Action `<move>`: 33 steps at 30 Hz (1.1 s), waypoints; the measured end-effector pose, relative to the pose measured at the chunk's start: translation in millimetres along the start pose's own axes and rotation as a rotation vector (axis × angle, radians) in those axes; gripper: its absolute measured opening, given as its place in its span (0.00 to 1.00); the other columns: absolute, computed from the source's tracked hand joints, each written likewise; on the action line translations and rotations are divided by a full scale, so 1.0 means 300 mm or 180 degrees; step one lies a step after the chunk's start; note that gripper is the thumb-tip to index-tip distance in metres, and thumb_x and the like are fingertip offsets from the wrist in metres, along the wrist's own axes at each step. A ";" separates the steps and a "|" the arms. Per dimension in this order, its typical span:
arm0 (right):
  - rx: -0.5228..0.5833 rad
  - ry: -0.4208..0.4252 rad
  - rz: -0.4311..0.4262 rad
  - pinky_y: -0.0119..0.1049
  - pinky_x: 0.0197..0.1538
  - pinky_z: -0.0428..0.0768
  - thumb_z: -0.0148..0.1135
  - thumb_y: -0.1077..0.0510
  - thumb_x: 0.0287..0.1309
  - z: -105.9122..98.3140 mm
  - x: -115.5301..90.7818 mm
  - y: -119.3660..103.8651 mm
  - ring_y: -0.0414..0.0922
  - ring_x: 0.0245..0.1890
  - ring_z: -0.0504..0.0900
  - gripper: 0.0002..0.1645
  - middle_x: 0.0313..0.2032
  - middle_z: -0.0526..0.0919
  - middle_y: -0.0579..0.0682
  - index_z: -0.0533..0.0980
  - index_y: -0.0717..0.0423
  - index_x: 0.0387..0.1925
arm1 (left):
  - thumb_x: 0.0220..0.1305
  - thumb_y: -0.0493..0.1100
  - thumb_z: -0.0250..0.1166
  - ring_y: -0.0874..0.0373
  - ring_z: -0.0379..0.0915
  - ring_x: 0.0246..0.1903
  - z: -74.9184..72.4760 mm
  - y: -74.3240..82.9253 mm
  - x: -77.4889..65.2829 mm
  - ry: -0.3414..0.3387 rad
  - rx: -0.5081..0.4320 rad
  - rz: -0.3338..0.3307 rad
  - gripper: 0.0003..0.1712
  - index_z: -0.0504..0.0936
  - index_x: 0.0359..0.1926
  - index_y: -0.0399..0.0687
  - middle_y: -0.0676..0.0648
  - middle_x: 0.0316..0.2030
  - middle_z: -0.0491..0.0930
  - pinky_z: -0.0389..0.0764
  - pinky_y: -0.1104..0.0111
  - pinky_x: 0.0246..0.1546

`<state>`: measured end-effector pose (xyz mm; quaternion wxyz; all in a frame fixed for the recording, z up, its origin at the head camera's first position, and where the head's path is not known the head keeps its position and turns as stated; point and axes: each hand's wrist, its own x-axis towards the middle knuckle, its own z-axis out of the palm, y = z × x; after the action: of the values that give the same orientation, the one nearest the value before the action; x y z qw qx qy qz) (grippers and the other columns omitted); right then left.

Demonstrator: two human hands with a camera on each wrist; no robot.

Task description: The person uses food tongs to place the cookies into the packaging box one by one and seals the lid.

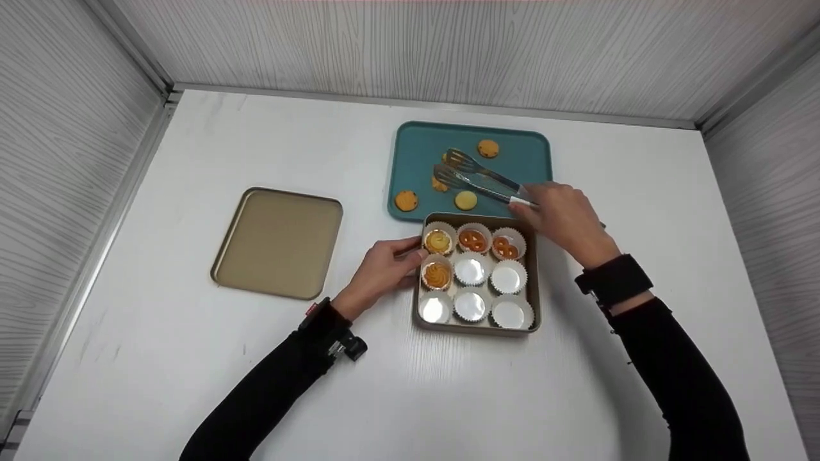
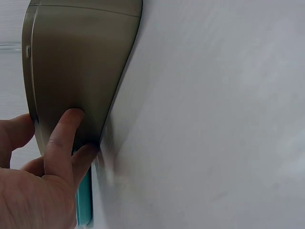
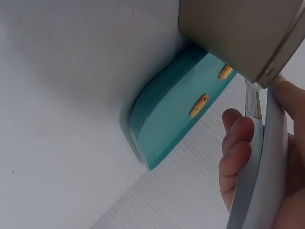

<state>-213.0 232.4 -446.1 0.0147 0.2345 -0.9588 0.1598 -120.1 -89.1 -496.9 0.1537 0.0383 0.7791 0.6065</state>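
My right hand grips a pair of tongs, its fingers and thumb round the handles in the right wrist view. The two slotted tong heads are apart, over the teal tray, and partly cover a couple of cookies there. In front of the tray stands a square gold tin with paper cups. Pretzels lie in two back cups, a pale swirled cookie in the back left one, and a browner swirled cookie in front of it. My left hand holds the tin's left wall, thumb at the rim.
A flat gold lid lies on the white table, left of my left hand. On the tray, round cookies are spread about, one pale cookie near its front edge. Wood-grain panels border the table at the back and sides.
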 end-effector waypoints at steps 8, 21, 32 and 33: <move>-0.0085 -0.0119 0.0028 0.55 0.35 0.81 0.69 0.45 0.67 -0.001 0.011 0.003 0.55 0.32 0.82 0.27 0.34 0.85 0.59 0.82 0.66 0.51 | 0.74 0.44 0.65 0.51 0.75 0.64 0.001 0.000 0.000 0.0014 -0.0034 -0.0016 0.29 0.74 0.69 0.33 0.38 0.64 0.78 0.71 0.61 0.68; -0.0094 -0.0112 0.0013 0.51 0.32 0.77 0.67 0.46 0.70 0.016 0.011 0.015 0.52 0.27 0.78 0.20 0.26 0.79 0.54 0.81 0.62 0.40 | 0.75 0.44 0.64 0.53 0.78 0.61 0.004 -0.003 -0.002 -0.0022 -0.0108 -0.0045 0.29 0.74 0.70 0.35 0.40 0.64 0.79 0.75 0.62 0.64; -0.0046 -0.0026 -0.0004 0.42 0.28 0.69 0.66 0.47 0.71 0.004 -0.014 0.026 0.49 0.24 0.72 0.18 0.22 0.73 0.50 0.76 0.57 0.33 | 0.75 0.45 0.64 0.53 0.75 0.64 0.004 -0.001 0.000 -0.0007 -0.0069 -0.0034 0.29 0.75 0.70 0.35 0.39 0.64 0.79 0.72 0.61 0.67; -0.0041 -0.0022 0.0003 0.42 0.28 0.69 0.66 0.47 0.71 0.001 -0.016 0.025 0.49 0.24 0.72 0.18 0.22 0.73 0.50 0.77 0.57 0.33 | 0.75 0.45 0.65 0.53 0.75 0.64 0.003 0.000 0.000 -0.0006 -0.0054 -0.0031 0.29 0.75 0.69 0.35 0.40 0.64 0.79 0.72 0.61 0.67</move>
<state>-212.2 240.8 -449.2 0.0128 0.2345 -0.9600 0.1528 -119.9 -88.2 -497.2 0.1576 0.0338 0.7740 0.6124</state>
